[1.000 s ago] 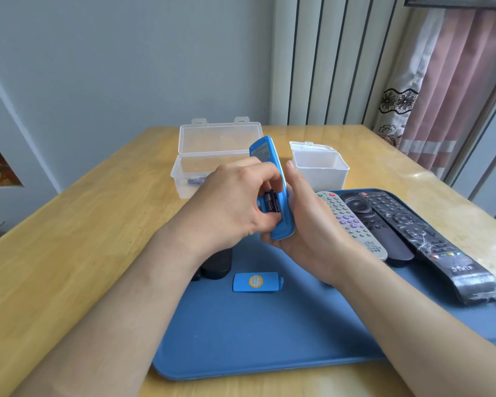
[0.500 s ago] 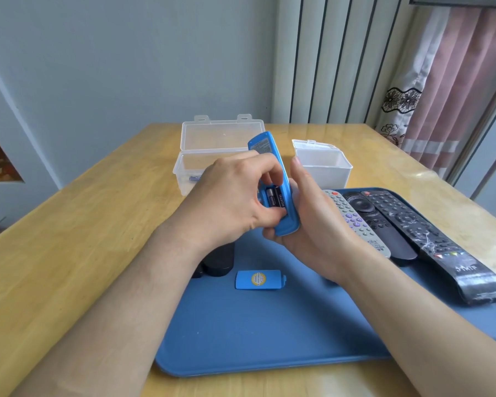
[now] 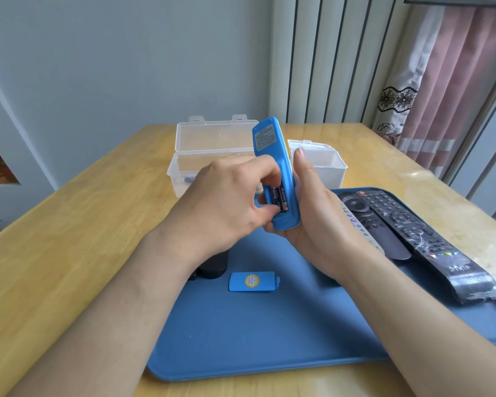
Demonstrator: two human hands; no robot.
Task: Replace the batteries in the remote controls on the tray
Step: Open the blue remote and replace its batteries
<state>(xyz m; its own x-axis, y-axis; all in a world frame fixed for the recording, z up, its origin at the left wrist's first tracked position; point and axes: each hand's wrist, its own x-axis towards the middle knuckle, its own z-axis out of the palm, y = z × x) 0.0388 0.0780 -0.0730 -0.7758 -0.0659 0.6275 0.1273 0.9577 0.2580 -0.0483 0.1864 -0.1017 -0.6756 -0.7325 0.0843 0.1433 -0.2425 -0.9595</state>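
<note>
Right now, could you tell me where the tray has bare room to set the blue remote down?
The tray is bare in its near middle, between the battery cover and the near rim. Its right side is crowded with a row of remotes.

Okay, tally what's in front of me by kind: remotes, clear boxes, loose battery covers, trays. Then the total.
Remote controls: 4 (blue plastic remote held up, grey-white remote, rounded black remote, long black plastic-wrapped remote)
Clear plastic boxes: 2 (wide box, smaller box)
Loose blue battery cover: 1
Blue plastic tray: 1
Total: 8; dark object at the tray's left edge unidentifiable, uncounted.
</note>
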